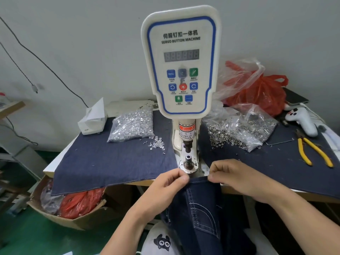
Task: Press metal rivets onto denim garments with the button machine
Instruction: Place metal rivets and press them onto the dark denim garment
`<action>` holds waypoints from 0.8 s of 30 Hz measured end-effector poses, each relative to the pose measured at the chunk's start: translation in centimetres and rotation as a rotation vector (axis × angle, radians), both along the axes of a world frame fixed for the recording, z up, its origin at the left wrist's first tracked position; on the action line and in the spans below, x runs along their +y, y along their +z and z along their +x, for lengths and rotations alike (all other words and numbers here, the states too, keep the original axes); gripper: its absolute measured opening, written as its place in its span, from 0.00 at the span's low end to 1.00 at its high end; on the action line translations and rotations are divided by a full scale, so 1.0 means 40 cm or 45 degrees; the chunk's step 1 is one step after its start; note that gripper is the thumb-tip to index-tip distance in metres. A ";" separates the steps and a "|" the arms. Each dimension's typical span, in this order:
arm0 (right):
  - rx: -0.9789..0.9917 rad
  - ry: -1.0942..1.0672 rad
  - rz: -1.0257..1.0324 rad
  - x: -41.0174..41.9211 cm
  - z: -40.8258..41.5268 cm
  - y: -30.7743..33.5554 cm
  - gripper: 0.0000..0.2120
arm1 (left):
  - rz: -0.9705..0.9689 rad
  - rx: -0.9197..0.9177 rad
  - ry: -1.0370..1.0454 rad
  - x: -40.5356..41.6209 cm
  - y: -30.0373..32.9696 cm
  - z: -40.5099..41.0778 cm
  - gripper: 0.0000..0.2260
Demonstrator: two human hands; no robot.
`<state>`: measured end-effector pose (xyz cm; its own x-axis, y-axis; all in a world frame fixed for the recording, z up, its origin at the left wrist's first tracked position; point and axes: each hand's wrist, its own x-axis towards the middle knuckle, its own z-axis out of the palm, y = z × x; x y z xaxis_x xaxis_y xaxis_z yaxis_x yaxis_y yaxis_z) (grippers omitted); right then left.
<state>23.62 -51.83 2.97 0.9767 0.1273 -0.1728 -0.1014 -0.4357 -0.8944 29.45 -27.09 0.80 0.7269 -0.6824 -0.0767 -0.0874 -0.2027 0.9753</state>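
While the denim-covered worktable [103,162] spread widest across the view, its dark cloth probably there to cushion garments and keep loose parts from rolling, the servo button machine [181,59] stood at its middle facing the person, so the press point sat within easy reach. Its white panel read "SERVO BUTTON MACHINE" under a line of Chinese characters, above an unlit digit display and a blue "MENU" key; a sticker lower down showed "CARE OF" and "FINGER", a warning about the punch. The denim garment [202,208], with pale stitching on a pocket, hung from the table's front edge down toward the person's lap, its top hem just short of the lower die [188,161]. Judging by this, the hem was being lined up before sliding onto the die. The left hand [165,188] pinched the hem between thumb and curled fingers at one side, and the right hand [237,177] pinched it likewise at the other, stretching the edge flat between them. A bag of silver rivet tacks [132,126] lay left of the machine and a bag of rivet caps [239,131] right, each near the hand that would feed it. Yellow-handled pliers [312,151] lay far right.
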 end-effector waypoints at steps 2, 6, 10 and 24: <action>0.033 0.051 0.000 -0.005 0.008 0.011 0.14 | 0.043 -0.064 -0.035 -0.003 0.004 0.012 0.14; 0.000 -0.024 -0.067 -0.028 0.052 0.012 0.10 | -0.024 -0.105 0.009 0.002 0.017 0.035 0.10; -0.377 -0.569 -0.719 -0.071 0.144 -0.016 0.06 | -0.003 -0.182 0.019 0.008 0.023 0.052 0.08; -0.488 -0.440 -1.285 -0.052 0.212 -0.065 0.07 | 0.286 -0.261 0.847 -0.003 0.003 0.115 0.15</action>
